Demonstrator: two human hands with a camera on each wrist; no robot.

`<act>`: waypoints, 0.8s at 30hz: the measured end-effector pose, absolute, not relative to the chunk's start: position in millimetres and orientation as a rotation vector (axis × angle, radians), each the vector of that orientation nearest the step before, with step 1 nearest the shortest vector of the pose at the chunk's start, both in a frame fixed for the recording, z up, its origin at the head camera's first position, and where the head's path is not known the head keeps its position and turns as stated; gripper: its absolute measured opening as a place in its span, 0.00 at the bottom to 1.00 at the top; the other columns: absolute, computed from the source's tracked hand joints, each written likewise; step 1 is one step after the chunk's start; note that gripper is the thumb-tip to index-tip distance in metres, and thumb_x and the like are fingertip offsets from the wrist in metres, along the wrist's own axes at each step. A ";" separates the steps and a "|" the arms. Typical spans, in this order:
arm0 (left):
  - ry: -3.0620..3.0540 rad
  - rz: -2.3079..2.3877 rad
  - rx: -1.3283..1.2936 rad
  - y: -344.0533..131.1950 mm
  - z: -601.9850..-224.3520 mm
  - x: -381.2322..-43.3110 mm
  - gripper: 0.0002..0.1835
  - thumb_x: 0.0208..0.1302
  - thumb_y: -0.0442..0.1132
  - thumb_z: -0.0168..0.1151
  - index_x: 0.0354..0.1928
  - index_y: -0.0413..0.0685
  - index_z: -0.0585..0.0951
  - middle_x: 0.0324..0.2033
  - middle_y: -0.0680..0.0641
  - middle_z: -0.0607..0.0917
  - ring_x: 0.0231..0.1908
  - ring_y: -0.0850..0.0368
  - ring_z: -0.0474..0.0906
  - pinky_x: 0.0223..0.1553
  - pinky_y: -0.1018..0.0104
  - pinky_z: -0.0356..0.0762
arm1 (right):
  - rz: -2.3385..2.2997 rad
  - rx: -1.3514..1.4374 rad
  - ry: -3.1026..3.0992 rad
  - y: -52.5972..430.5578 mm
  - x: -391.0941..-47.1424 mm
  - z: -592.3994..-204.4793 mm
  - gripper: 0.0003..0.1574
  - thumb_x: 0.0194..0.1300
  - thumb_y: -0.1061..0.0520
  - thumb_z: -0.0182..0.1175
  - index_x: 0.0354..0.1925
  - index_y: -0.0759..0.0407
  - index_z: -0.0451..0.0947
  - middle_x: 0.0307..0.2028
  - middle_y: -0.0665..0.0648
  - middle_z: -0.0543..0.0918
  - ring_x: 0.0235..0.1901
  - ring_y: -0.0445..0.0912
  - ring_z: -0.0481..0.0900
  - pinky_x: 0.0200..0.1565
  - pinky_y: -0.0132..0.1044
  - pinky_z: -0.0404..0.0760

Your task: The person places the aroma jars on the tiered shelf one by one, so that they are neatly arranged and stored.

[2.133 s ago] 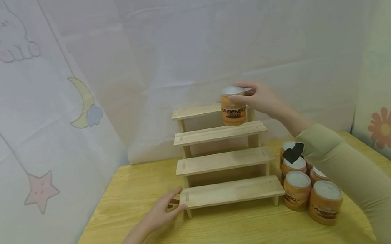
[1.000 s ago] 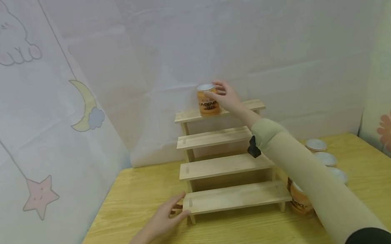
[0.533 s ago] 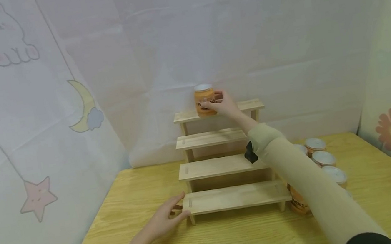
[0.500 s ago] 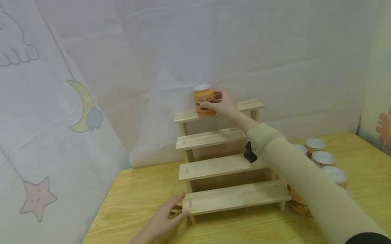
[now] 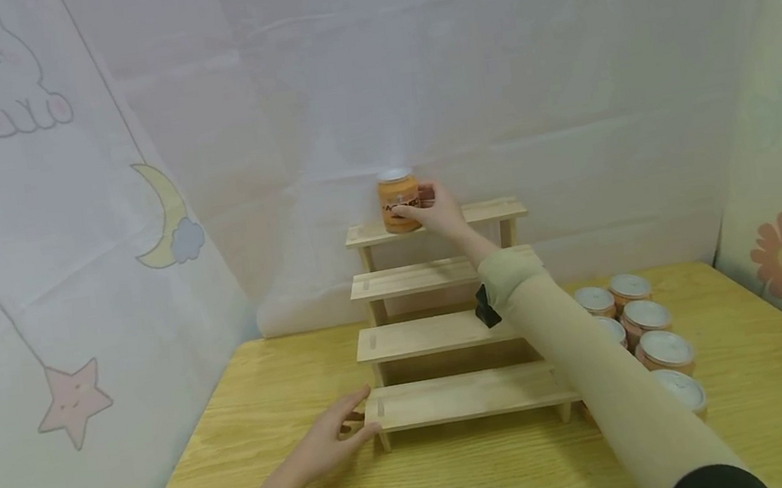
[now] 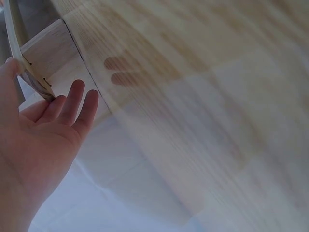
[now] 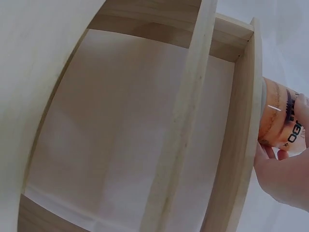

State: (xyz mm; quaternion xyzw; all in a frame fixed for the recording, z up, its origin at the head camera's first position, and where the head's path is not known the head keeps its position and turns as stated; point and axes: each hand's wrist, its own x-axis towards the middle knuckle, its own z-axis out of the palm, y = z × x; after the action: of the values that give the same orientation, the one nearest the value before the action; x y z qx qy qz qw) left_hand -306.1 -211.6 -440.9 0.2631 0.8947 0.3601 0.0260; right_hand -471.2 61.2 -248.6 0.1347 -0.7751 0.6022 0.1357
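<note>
Hands [image 5: 441, 211] [image 5: 325, 442] hold can [image 5: 395, 193] and shelf [image 5: 459, 397] over yellow table [image 5: 458, 487], wall [image 5: 549, 85] (perhaps cloth) behind.

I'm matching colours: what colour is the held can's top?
The can's top is white, best seen in the head view.

held can [image 5: 397, 200]: your right hand [image 5: 441, 209] covers part of its lettering.
right hand: cut off by the right edge of your right-wrist view.
standing cans [image 5: 647, 315]: partly hidden behind your right sleeve [image 5: 591, 366].
stepped shelf [image 5: 452, 398]: that sleeve covers some of its right side.
rabbit drawing [image 5: 5, 74]: cropped at your head view's top.
</note>
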 end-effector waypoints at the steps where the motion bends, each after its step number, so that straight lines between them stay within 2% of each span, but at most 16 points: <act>1: 2.766 1.114 0.812 -211.6 -441.1 -305.8 0.37 0.66 0.55 0.54 0.71 0.44 0.59 0.67 0.36 0.63 0.56 0.39 0.73 0.53 0.44 0.74 | 1.746 0.387 -2.242 60.8 -471.5 -249.2 0.43 0.58 0.48 0.66 0.65 0.62 0.60 0.59 0.62 0.70 0.58 0.53 0.71 0.58 0.43 0.74; 12: 2.779 1.125 0.819 -211.1 -439.3 -302.2 0.37 0.67 0.55 0.54 0.70 0.42 0.59 0.67 0.36 0.64 0.56 0.39 0.72 0.54 0.44 0.74 | 1.723 0.367 -2.289 63.6 -468.2 -252.7 0.44 0.58 0.46 0.66 0.65 0.63 0.62 0.59 0.63 0.72 0.59 0.53 0.70 0.58 0.43 0.73; 18: 2.769 1.143 0.825 -213.9 -437.6 -302.0 0.38 0.66 0.55 0.54 0.70 0.40 0.59 0.66 0.35 0.64 0.56 0.39 0.72 0.54 0.45 0.74 | 1.686 0.412 -2.363 73.5 -453.5 -248.8 0.45 0.59 0.43 0.65 0.67 0.62 0.61 0.62 0.61 0.70 0.61 0.52 0.68 0.60 0.44 0.72; 24: 2.767 1.145 0.827 -214.5 -436.4 -301.8 0.37 0.66 0.54 0.55 0.70 0.40 0.59 0.66 0.35 0.65 0.56 0.39 0.72 0.54 0.46 0.74 | 1.648 0.487 -2.421 93.1 -435.5 -244.7 0.38 0.64 0.49 0.60 0.66 0.64 0.63 0.62 0.62 0.71 0.62 0.53 0.68 0.63 0.45 0.69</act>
State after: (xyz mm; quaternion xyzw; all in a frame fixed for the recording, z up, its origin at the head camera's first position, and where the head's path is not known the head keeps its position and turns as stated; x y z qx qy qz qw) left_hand -301.8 -214.5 -436.4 0.2660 0.8906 0.3686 0.0174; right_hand -435.5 93.1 -244.7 0.1635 -0.8125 0.5530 0.0860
